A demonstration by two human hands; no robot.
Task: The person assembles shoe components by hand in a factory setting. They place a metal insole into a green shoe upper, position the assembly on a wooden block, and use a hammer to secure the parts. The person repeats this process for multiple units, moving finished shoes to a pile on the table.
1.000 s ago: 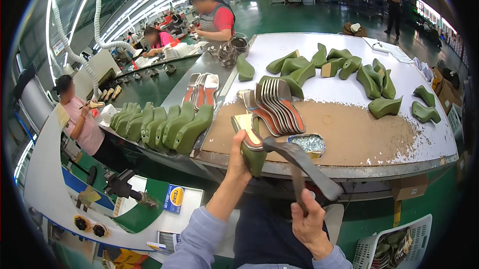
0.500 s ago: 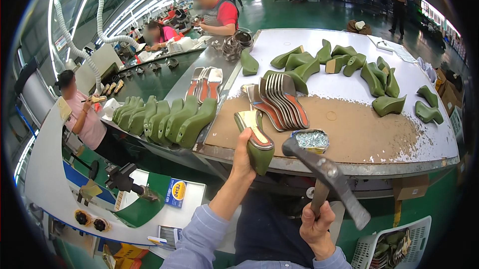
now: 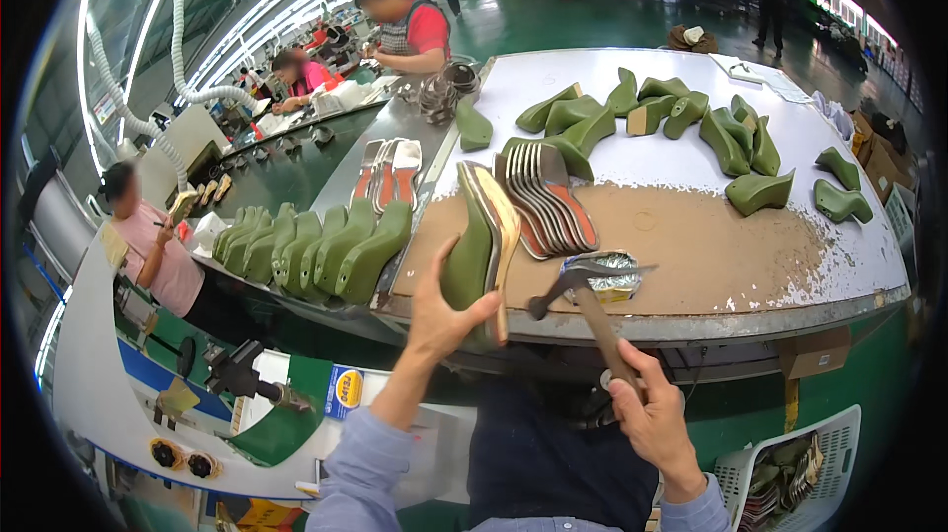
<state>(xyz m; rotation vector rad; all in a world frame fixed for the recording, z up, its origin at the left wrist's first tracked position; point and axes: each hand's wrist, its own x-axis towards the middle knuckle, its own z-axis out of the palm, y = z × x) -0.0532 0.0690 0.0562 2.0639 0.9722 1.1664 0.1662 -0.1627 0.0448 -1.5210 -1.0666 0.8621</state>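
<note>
My left hand [image 3: 434,313] grips a green shoe last [image 3: 470,266], with the thumb across its lower end. The last stands nearly upright at the bench's front edge, and a pale, metal-edged insole [image 3: 505,221] lies along its right-facing side. In my right hand [image 3: 652,416] is a hammer [image 3: 603,333], held by its wooden handle. The dark hammer head is to the right of the last, apart from it, and partly covers a small tin of nails [image 3: 617,285]. Behind the last stands a row of metal-edged insoles [image 3: 541,198] with reddish-brown faces.
Several green lasts [image 3: 760,194] lie across the white-topped bench [image 3: 671,300]. More lasts [image 3: 365,251] line up at the left, near other insoles [image 3: 405,169]. A white crate [image 3: 839,448] stands at lower right. Co-workers [image 3: 407,29] are at the far left.
My left hand has turned the last more upright, its insole side now facing right. The hammer has moved left and away from me, its head now over the tin. The view has shifted slightly.
</note>
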